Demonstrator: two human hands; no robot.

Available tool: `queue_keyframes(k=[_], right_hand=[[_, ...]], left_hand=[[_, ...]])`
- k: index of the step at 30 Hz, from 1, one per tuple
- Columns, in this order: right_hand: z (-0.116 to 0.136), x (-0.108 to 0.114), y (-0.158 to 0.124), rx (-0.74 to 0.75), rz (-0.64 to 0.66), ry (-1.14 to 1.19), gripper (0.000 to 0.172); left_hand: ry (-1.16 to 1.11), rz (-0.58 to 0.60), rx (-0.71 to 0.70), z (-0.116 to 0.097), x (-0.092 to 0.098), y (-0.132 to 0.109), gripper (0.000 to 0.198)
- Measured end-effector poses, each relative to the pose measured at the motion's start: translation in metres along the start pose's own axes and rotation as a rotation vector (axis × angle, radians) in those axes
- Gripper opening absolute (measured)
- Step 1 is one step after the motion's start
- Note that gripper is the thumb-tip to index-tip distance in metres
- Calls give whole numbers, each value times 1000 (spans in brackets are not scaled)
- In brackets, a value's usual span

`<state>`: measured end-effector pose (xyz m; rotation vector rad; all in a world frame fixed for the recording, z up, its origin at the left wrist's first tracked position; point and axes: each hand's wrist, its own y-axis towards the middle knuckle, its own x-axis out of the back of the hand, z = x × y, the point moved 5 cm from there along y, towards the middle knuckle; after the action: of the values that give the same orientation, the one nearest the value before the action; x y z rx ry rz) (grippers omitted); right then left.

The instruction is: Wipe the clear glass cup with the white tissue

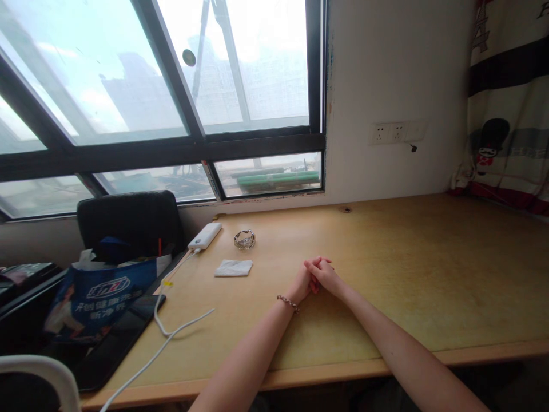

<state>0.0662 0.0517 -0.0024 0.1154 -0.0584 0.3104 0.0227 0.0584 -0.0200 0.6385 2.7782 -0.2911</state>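
Note:
My left hand [301,281] and my right hand [325,273] are clasped together above the wooden desk [407,274], the fingers of each wrapped round the other. Nothing else shows between them, though the palms are hidden. A beaded bracelet [287,304] circles my left wrist. To the left of the hands lies a flat, white, folded tissue or small packet [234,268]. Behind it stands a low, round, silvery openwork piece [244,240] whose kind I cannot make out. Neither hand touches these things.
A white power bank [205,236] sits at the desk's left edge. Its white cable [175,331] trails over the front. A flat black panel [120,337] overlaps the left side, beside a blue printed bag [103,292] on a black chair [128,223]. Wall sockets [389,133] are behind.

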Motion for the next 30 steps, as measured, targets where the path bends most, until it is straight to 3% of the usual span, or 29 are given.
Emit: queue_keyframes(k=[30], right_hand=[[-2, 1, 1, -11, 4, -13, 52]], left_hand=[[-3, 13, -22, -2, -1, -1, 46]])
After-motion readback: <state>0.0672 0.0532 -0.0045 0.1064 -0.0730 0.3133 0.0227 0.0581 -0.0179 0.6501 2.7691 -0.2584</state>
